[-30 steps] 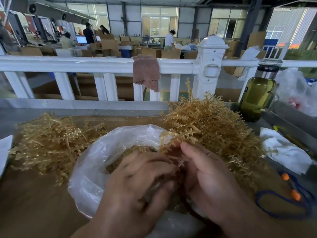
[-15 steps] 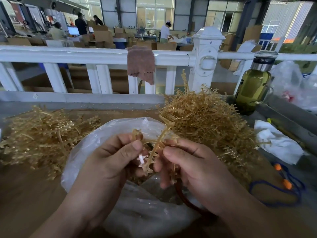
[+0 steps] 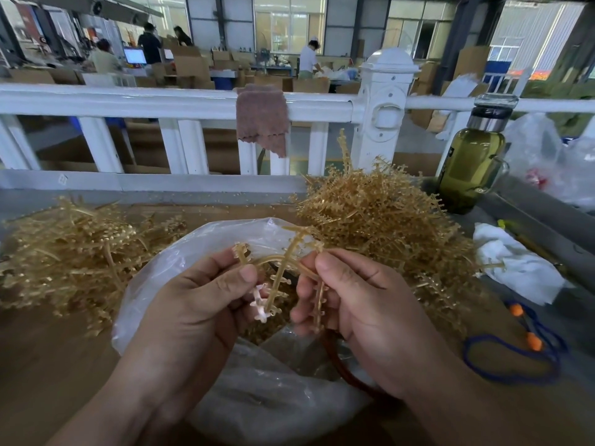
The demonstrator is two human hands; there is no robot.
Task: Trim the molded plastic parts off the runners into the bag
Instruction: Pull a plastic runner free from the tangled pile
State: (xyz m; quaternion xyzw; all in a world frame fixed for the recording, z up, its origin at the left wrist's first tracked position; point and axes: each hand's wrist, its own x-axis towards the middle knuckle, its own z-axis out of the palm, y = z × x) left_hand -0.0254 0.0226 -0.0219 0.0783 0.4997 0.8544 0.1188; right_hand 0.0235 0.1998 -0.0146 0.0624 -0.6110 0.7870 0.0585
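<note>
— Where's the runner [image 3: 282,267]?
— Above the open bag [image 3: 167,268], near centre; left hand [image 3: 193,307] and right hand [image 3: 367,304] both pinch it, fingers curled.
— Any parts [image 3: 260,302] attached?
— Seemingly some; blurry.

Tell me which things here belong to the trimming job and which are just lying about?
Job: amber plastic runner; left hand; right hand; clear plastic bag; left amber runner heap; right amber runner heap.
Idle: olive glass bottle; hanging brown cloth; crumpled white rag; blue cord.

two hands [image 3: 193,310] [image 3: 370,307], one runner [image 3: 283,268], perhaps two piles [image 3: 74,252] [image 3: 386,220]
</note>
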